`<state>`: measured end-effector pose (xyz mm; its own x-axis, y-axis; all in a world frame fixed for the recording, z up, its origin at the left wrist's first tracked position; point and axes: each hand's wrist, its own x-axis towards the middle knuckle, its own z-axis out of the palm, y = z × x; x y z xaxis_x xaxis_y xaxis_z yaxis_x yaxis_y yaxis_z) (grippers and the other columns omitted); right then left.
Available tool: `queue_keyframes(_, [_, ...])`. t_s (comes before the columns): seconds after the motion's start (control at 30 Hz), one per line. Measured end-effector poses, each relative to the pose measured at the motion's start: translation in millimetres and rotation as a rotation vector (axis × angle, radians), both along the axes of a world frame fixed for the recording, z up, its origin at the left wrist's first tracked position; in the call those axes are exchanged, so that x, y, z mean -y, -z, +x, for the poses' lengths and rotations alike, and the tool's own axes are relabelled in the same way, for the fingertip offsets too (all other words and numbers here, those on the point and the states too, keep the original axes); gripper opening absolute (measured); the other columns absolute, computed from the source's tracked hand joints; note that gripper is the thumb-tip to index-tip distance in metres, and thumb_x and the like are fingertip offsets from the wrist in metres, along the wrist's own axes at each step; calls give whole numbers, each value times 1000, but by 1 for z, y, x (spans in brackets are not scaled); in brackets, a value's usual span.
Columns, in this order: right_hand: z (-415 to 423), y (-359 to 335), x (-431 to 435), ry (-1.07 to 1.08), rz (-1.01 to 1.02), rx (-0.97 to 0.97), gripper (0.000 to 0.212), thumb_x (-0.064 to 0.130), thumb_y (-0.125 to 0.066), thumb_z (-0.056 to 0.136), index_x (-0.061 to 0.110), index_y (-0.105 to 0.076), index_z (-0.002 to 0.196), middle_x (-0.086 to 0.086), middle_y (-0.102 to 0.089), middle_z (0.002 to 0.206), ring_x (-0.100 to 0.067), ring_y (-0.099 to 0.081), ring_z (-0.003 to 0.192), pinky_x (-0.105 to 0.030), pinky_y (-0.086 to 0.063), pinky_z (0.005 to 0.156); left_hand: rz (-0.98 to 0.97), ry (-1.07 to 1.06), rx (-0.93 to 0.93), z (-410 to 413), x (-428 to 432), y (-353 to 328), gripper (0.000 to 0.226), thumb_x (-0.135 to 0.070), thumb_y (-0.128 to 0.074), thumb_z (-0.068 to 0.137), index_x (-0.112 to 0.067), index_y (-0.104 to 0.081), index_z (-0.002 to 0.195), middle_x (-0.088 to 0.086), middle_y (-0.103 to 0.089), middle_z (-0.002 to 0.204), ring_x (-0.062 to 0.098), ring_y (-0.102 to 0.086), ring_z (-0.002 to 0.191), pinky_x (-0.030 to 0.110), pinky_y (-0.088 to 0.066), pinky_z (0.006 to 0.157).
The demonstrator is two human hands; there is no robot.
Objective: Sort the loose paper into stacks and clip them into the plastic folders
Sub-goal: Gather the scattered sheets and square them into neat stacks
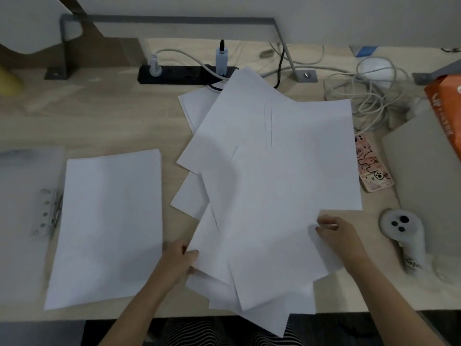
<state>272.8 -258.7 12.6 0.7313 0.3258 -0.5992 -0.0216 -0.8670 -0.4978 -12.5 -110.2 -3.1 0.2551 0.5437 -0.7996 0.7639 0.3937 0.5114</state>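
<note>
A fanned, untidy pile of loose white sheets [269, 186] covers the middle of the desk and hangs over its front edge. My left hand [178, 260] grips the pile's lower left edge. My right hand [336, 233] pinches the lower right corner of the top sheet. To the left lies a neat stack of white paper [109, 226]. Further left is an open translucent plastic folder [22, 196] with a metal clip [48, 212] beside the neat stack.
A black power strip [184, 74] with plugs sits at the back. Tangled white cables [366, 96] lie back right. A phone in a patterned case [373, 166], a white controller [404, 236], grey cardboard [429, 171] and an orange bag [446, 108] occupy the right side.
</note>
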Motion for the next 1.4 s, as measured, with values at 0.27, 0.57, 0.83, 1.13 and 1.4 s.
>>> queue_keyframes(0.27, [-26,12,10,164,71,-192,33,9,-66,81,10,-52,111,-7,-48,103,-23,-51,84,-31,-44,67,245,32,33,31,-6,-11,40,-28,-61,87,-14,-45,121,-5,-48,107,13,-51,100,26,-40,84])
queue_keyframes(0.57, [-55,2,-9,141,98,-319,38,15,-60,87,-13,-55,112,-35,-58,112,-48,-57,103,-48,-51,88,-6,-157,270,53,-10,1,16,-13,-62,86,-18,-56,101,-7,-61,89,8,-58,82,16,-45,70])
queue_keyframes(0.83, [-29,-32,-8,13,344,-131,20,6,-51,92,22,-62,87,6,-66,85,-10,-60,83,-29,-43,73,88,-38,371,70,-5,-19,21,-11,-54,91,-29,-50,101,-18,-57,92,-6,-53,84,4,-44,63])
queue_keyframes(1.13, [79,-18,-52,67,269,208,17,16,-51,91,2,-57,99,-20,-59,101,-30,-55,90,-35,-40,75,186,81,390,186,-56,-38,20,-19,-50,92,-11,-48,111,8,-56,105,20,-54,91,30,-43,79])
queue_keyframes(1.4, [112,11,-72,129,29,291,50,11,-57,85,4,-43,133,-24,-43,135,-39,-40,125,-46,-37,103,33,-14,334,237,-66,-9,34,-14,-53,87,-7,-48,120,9,-58,114,17,-52,90,19,-39,65])
